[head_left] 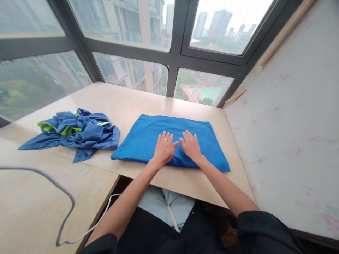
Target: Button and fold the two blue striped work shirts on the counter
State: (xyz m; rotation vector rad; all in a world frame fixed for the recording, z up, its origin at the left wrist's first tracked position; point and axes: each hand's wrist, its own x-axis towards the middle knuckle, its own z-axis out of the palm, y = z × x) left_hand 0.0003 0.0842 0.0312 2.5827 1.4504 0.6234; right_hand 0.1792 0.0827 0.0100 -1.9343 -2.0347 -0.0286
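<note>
A bright blue garment lies folded into a flat rectangle on the light wooden table. My left hand rests palm down on its near middle, fingers spread, a ring on one finger. Beside it, my right hand presses flat on the same cloth, fingers apart. The two hands almost touch at the thumbs. Neither hand grips anything.
A crumpled pile of darker blue work clothes with neon-green trim lies to the left on the table. A grey cable loops over a lower table section at the near left. Windows line the back; a pale wall stands at the right.
</note>
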